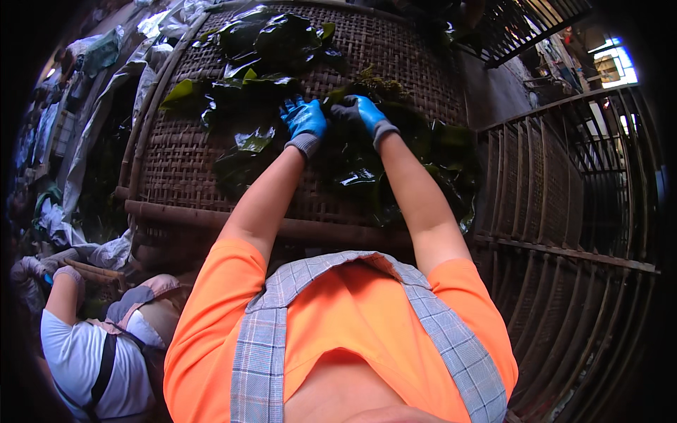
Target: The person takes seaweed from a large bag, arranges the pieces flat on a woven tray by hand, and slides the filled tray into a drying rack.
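Observation:
Broad, glossy dark green leaves (271,42) lie in wet-looking heaps on a woven bamboo tray (176,158). My left hand (305,121), in a blue glove with a grey cuff, rests over the leaves at the tray's middle, its fingers spread. Close beside it, my right hand (361,114) reaches in from the right in a blue glove with dark fingers. Its fingers stretch leftward over the leaves, and I see nothing held in them. Leaf parts under both palms are hidden.
A bamboo pole (211,213) runs along the tray's near edge. On the right stand slatted racks (536,176). At lower left a person in a white shirt (102,359) bends close by. Pale plastic sheeting (88,134) hangs along the left.

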The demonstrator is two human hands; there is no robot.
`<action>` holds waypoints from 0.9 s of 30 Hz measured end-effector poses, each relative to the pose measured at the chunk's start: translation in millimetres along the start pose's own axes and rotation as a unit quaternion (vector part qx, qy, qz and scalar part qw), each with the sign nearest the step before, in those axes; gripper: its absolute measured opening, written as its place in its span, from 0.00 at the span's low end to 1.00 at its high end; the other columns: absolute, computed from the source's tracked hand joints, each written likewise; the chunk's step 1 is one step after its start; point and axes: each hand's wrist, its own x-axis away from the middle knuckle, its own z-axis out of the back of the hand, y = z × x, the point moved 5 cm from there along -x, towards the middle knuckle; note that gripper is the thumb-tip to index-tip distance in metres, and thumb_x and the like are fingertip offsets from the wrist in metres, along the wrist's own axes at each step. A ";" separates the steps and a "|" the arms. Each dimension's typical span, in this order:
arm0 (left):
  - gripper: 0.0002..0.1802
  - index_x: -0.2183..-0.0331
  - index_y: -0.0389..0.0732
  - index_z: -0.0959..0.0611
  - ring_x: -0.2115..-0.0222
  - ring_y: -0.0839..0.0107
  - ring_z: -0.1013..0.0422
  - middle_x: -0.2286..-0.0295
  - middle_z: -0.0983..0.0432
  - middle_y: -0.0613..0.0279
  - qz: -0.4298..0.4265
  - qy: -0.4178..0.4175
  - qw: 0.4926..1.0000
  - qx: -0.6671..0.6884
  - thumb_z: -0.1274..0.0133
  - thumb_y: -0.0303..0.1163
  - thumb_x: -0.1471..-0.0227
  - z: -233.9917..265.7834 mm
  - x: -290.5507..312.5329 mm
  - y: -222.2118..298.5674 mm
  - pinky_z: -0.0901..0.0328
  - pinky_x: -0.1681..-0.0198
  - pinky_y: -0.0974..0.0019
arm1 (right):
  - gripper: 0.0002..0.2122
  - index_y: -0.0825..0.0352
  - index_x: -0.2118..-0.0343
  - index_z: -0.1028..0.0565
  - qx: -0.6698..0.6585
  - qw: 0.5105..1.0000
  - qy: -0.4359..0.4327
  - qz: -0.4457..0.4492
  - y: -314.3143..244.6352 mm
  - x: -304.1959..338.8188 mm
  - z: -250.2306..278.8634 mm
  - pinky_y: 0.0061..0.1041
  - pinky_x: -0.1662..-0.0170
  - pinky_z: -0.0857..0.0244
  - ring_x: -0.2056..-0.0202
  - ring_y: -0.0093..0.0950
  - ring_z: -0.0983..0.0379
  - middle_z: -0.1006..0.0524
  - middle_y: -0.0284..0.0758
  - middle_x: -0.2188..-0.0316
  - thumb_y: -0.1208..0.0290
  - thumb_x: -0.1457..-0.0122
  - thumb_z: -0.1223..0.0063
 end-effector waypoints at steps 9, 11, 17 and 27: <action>0.12 0.60 0.38 0.24 0.75 0.70 0.27 0.70 0.24 0.61 -0.074 -0.209 0.523 0.823 0.51 0.24 0.49 97.4 1.5 -72.2 0.30 0.69 0.66 | 0.14 0.70 0.59 0.28 -0.190 0.977 0.072 0.062 -71.4 27.6 30.2 0.23 0.58 0.34 0.65 0.22 0.29 0.25 0.31 0.67 0.69 0.46 0.44; 0.11 0.60 0.37 0.25 0.73 0.71 0.27 0.69 0.24 0.61 -0.089 -0.250 0.548 0.793 0.55 0.26 0.46 131.6 17.6 -72.4 0.29 0.68 0.68 | 0.22 0.71 0.49 0.35 -0.317 0.943 -0.037 0.100 -101.7 42.7 19.4 0.23 0.53 0.36 0.59 0.22 0.31 0.27 0.32 0.59 0.69 0.45 0.44; 0.18 0.54 0.38 0.27 0.67 0.70 0.27 0.63 0.25 0.60 -0.149 -0.279 0.502 0.805 0.53 0.23 0.49 153.2 57.9 -44.3 0.30 0.63 0.69 | 0.22 0.70 0.47 0.37 -0.312 0.916 -0.215 0.134 -150.6 88.5 -7.7 0.22 0.53 0.37 0.56 0.21 0.32 0.28 0.31 0.57 0.69 0.43 0.48; 0.16 0.55 0.36 0.26 0.68 0.74 0.28 0.65 0.25 0.63 -0.115 -0.358 0.553 0.744 0.49 0.29 0.47 122.4 92.2 68.4 0.31 0.63 0.70 | 0.08 0.68 0.63 0.24 -0.443 0.894 -0.023 0.064 -72.1 132.0 84.5 0.20 0.63 0.32 0.67 0.19 0.27 0.23 0.30 0.68 0.71 0.43 0.49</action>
